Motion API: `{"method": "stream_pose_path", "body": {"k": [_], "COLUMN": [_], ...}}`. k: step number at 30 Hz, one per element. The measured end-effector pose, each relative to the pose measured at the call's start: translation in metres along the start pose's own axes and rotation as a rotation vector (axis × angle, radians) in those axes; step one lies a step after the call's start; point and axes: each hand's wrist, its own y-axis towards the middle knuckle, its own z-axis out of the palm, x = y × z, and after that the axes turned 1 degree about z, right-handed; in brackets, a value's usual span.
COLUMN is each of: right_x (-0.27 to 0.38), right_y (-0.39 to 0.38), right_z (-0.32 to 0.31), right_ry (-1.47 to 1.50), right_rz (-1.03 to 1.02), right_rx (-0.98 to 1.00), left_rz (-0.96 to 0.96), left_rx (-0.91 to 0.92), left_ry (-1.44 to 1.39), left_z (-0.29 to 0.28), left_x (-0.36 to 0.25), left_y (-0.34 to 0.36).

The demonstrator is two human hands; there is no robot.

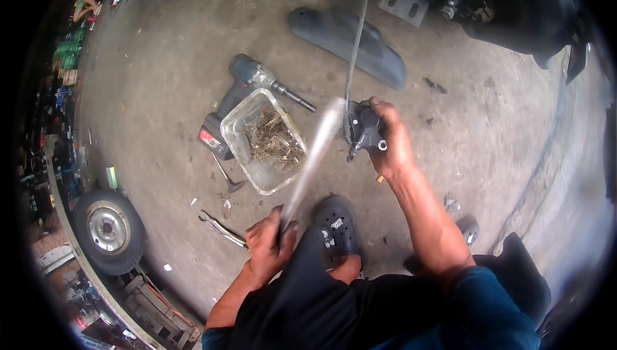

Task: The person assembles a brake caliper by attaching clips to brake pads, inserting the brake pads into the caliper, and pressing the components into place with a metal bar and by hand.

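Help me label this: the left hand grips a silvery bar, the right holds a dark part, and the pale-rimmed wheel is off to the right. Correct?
One slip: the head view shows the wheel off to the left. The left hand grips the silvery bar, and the right hand holds the dark part.

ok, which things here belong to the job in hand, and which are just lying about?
In the job:
- silver bar, in the left hand
- dark metal part, in the right hand
- grey cable, seemingly joined to that part

Probably lying about:
- cordless driver
- tub of small metal pieces
- curved panel
- wheel
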Motion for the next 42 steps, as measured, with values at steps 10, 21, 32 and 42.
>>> {"method": "stream_pose_path", "body": {"k": [10,21,32,42], "right_x": [0.001,-0.004,-0.012,-0.011], "right_y": [-0.002,0.002,0.001,0.005], "right_z": [-0.003,-0.003,0.001,-0.002], "right_ry": [-0.024,0.049,0.008,0.029], "right_rz": [0.022,0.002,0.004,0.014], "right_rx": [-0.002,-0.091,-0.029,-0.06], "left_rz": [-0.014,-0.129,-0.179,-0.196], "left_rx": [0.124,0.074,0.284,0.141], "left_ry": [0.061,-0.023,0.047,-0.102], "left_z": [-0.008,-0.014,-0.007,-0.016], "left_x": [0.001,-0.014,-0.006,-0.018], "left_y": [0.001,-0.007,-0.001,-0.004]}}
